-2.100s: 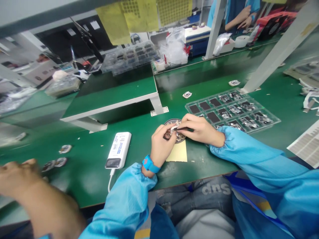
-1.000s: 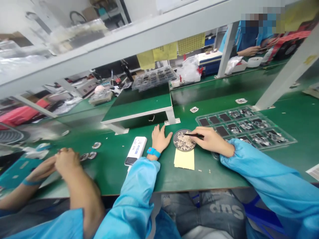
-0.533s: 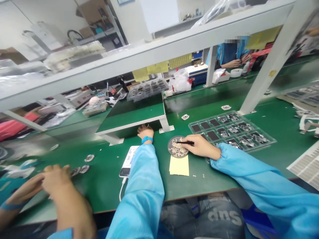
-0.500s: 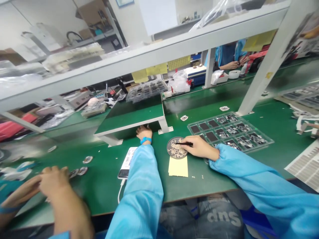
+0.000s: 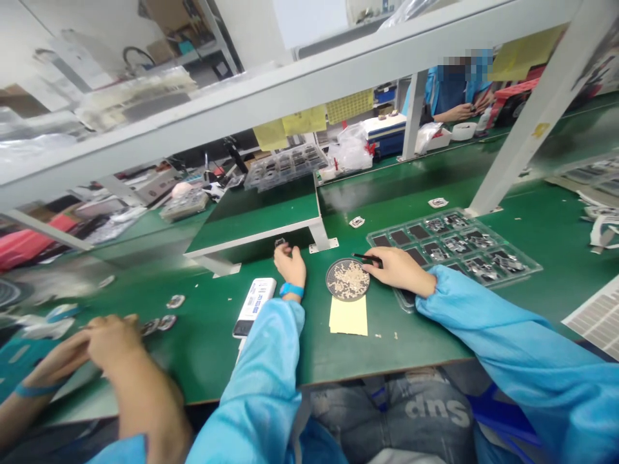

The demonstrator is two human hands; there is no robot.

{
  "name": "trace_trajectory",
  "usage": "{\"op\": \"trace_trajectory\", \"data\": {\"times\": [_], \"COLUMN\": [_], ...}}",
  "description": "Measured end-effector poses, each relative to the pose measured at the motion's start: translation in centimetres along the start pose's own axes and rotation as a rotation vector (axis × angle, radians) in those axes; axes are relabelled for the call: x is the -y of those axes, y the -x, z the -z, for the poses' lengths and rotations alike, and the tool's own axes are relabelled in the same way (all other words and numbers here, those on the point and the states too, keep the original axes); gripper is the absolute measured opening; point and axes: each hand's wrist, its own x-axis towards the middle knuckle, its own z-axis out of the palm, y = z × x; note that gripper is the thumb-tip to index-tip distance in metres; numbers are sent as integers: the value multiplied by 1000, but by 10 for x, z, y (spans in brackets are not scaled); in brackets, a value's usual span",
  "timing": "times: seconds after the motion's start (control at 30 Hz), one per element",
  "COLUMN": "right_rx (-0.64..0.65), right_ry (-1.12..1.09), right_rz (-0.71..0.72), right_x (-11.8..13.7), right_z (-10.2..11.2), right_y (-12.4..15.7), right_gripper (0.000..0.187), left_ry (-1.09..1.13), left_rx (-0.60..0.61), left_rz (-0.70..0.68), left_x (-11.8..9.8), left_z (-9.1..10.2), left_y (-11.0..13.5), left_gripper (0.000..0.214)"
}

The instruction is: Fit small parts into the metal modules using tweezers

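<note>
Right hand [image 5: 400, 269] grips black tweezers [image 5: 369, 258], long axis toward left hand [image 5: 291, 267], which pinches a small part [image 5: 280, 242]. Round dish [image 5: 330, 274] between, closer to right hand.

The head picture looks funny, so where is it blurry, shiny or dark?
Head view: blurry toward the side edges, with the neighbour's hand soft too; head view: pale shine on the table, darkness under the stand; head view: tweezers and dish look clearer, but the dish's tiny bits run together.
</note>
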Motion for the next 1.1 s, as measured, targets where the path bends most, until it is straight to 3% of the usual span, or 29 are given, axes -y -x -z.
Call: {"op": "trace_trajectory", "data": {"times": [0.17, 0.3, 0.47, 0.67, 0.9, 1.0, 1.1], "right_rx": [2, 1, 18, -81, -205, -210, -202], "right_ry": [146, 184, 136, 5, 45, 52, 51], "right_rz": [-58, -66, -80, -101, -224, -240, -232], "right_x": [10, 17, 13, -9, -35, -37, -33], "right_z": [-10, -17, -16, 13, 37, 37, 34], "right_y": [2, 1, -4, -11, -15, -14, -12], "right_gripper": [31, 30, 29, 28, 28, 29, 30], "left_ry": [91, 90, 123, 142, -84, -100, -31], "left_rx": [362, 533, 578, 573, 618, 638, 705], "left_rz": [-211, -316, -336, -316, -594, -610, -532], "left_x": [-5, -11, -8, -4, -21, -22, -19], "left_z": [11, 17, 15, 13, 17, 19, 25], "left_y": [56, 62, 52, 55, 73, 74, 66], "left_gripper": [27, 24, 30, 40, 55, 46, 30]}}
